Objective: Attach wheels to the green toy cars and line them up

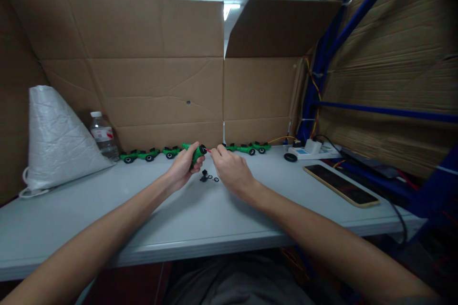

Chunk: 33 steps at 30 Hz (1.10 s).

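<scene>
Near the table's middle my left hand (183, 167) is wrapped round a green toy car (198, 153), tilted with a black wheel facing right. My right hand (231, 167) is closed on a thin red tool (209, 150), whose tip points at that wheel. Most of the tool is hidden by my fingers. Below, between my hands, a small black part (204, 176) and two small black rings (216, 179) lie on the white table (171, 228).
Several green toy cars (150, 155) stand in a row at the back. At left are a silvery bag (60, 138) and a water bottle (103, 136). A phone (339, 185), a power strip (315, 151) and cables lie at right, beside a blue rack (318, 71).
</scene>
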Available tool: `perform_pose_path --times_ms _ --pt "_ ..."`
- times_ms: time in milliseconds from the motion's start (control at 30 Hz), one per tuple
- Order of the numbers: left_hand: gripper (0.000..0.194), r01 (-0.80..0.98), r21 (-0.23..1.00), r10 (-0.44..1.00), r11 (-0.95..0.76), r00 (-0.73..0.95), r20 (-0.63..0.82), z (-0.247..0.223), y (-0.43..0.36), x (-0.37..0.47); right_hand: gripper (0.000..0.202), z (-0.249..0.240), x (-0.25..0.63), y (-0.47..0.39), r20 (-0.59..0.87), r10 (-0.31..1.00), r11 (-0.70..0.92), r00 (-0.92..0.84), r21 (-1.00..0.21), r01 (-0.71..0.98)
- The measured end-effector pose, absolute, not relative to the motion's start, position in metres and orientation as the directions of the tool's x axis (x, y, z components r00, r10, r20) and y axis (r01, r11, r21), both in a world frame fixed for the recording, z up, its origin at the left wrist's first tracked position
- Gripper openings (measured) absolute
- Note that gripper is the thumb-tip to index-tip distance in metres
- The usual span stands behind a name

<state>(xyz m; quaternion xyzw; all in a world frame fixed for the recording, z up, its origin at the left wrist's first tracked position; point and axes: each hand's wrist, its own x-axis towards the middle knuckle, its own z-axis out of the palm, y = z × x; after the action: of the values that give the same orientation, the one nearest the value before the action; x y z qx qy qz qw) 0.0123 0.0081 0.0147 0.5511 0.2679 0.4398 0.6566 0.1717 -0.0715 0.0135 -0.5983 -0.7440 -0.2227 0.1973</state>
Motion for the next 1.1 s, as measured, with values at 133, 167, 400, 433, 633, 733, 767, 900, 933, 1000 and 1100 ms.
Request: perform_pose_path --times_ms 133,167,400,433,633,733,767,900,933,1000,1100 --pt "0.044 -0.314 0.945 0.899 -0.094 0.382 0.216 0.015 -0.002 0.020 0.030 0.018 0.170 -0.074 0.558 0.814 0.145 -0.163 0.077 0.986" --pt "0.044 -0.328 0.939 0.900 -0.104 0.371 0.229 0.015 -0.004 0.021 0.031 0.019 0.170 -0.074 0.555 0.818 0.143 -0.154 0.063 0.988" --pt "0.044 -0.351 0.935 0.891 -0.056 0.404 0.205 0.013 -0.001 0.021 0.037 0.017 0.177 -0.065 0.538 0.827 0.206 -0.161 -0.024 0.978" --pt "0.043 -0.349 0.937 0.879 -0.037 0.435 0.197 0.012 0.002 0.020 0.037 0.017 0.178 -0.064 0.541 0.824 0.214 -0.167 -0.025 0.977" --pt "0.039 -0.234 0.971 0.834 0.048 0.544 0.090 0.017 0.011 0.006 0.039 0.018 0.184 -0.064 0.544 0.803 0.294 -0.241 -0.010 0.956" --pt "0.036 -0.160 0.987 0.844 0.030 0.533 0.060 0.021 0.012 0.002 0.040 0.017 0.186 -0.062 0.544 0.796 0.318 -0.267 0.000 0.948" --pt "0.035 -0.138 0.990 0.846 0.024 0.531 0.054 0.021 0.013 0.001 0.040 0.017 0.186 -0.061 0.546 0.792 0.324 -0.272 0.001 0.946" --pt "0.032 -0.061 0.998 0.853 -0.024 0.520 0.052 0.021 0.015 -0.001 0.040 0.016 0.188 -0.060 0.544 0.779 0.366 -0.311 0.008 0.931" --pt "0.033 -0.043 0.998 0.857 -0.047 0.511 0.062 0.020 0.016 -0.001 0.039 0.016 0.189 -0.059 0.544 0.774 0.378 -0.323 0.012 0.926" --pt "0.035 -0.003 0.995 0.865 -0.095 0.495 0.084 0.020 0.016 -0.002 0.039 0.016 0.192 -0.058 0.550 0.762 0.392 -0.341 0.028 0.920" --pt "0.037 0.085 0.983 0.864 -0.162 0.493 0.100 0.022 0.016 -0.004 0.038 0.014 0.198 -0.054 0.556 0.734 0.427 -0.390 0.069 0.902"
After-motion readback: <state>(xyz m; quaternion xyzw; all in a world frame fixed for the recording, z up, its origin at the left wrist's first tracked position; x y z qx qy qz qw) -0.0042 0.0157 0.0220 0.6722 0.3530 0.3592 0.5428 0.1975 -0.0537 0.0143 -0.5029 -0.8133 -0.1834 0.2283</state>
